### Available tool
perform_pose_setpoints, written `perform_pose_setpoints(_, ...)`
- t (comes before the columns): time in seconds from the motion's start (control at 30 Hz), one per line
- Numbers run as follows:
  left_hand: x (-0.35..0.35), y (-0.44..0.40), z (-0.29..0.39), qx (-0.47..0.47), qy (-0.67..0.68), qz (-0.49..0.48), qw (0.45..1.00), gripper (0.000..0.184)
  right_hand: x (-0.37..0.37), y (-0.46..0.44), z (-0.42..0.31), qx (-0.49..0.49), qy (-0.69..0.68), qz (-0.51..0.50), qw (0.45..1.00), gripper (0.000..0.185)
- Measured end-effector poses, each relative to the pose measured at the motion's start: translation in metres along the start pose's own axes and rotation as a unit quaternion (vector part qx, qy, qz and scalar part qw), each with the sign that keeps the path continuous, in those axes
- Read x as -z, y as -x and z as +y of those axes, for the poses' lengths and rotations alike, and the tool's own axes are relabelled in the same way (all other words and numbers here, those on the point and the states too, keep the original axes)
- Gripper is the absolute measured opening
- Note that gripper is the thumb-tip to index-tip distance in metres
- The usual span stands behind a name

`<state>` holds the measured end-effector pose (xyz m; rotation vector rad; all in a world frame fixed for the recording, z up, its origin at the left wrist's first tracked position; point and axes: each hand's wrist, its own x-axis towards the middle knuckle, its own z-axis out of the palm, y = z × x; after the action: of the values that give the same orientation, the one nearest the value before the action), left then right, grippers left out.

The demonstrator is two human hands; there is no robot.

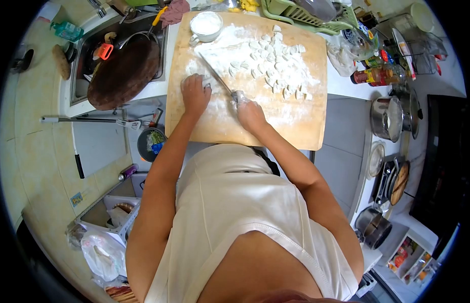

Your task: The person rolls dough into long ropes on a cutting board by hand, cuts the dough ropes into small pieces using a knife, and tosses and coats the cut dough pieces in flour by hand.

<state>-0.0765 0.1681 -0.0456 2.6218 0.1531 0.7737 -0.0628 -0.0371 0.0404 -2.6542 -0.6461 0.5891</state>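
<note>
A kitchen knife (pixel 216 74) is in my right hand (pixel 251 115), its blade slanting up and left across the floured wooden board (pixel 295 129). My fingers wrap round its handle, where some whitish, clear-looking material shows. Left of the blade, my left hand (pixel 196 95) rests on the board with bent fingers. Pale dough (pixel 207 82) shows at its fingertips, mostly hidden by the hand. Several small cut dough pieces (pixel 270 68) lie scattered in flour on the right half of the board. A white cup of flour (pixel 205 26) stands at the board's far left corner.
A large dark round lid or pan (pixel 124 74) lies over the sink (pixel 79 76) at left. A green dish rack (pixel 290 15) stands beyond the board. Bottles (pixel 374 77) and a steel pot (pixel 386 117) line the right counter. Below the left counter is a bin (pixel 101 214).
</note>
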Motion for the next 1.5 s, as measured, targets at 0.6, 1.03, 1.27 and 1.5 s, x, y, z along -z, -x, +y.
perform_pose_setpoints(0.6, 0.009, 0.021, 0.0, -0.031, 0.03, -0.029, 0.999, 0.027, -0.006, 0.035, -0.003, 0.032, -0.014, -0.014, 0.999, 0.029)
perform_pose_setpoints(1.03, 0.023, 0.02, -0.009, 0.066, 0.028, 0.011, 0.997, 0.023, -0.003, 0.04, -0.01, 0.073, 0.014, -0.026, 0.997, 0.028)
perform_pose_setpoints(1.27, 0.023, 0.018, -0.009, 0.066, 0.0, -0.007, 0.998, 0.021, -0.009, 0.036, -0.017, 0.083, 0.009, -0.002, 0.996, 0.03)
perform_pose_setpoints(1.5, 0.031, 0.036, -0.011, 0.1, -0.021, 0.032, 0.994, 0.025, -0.008, 0.011, -0.016, 0.073, 0.006, -0.002, 0.997, 0.029)
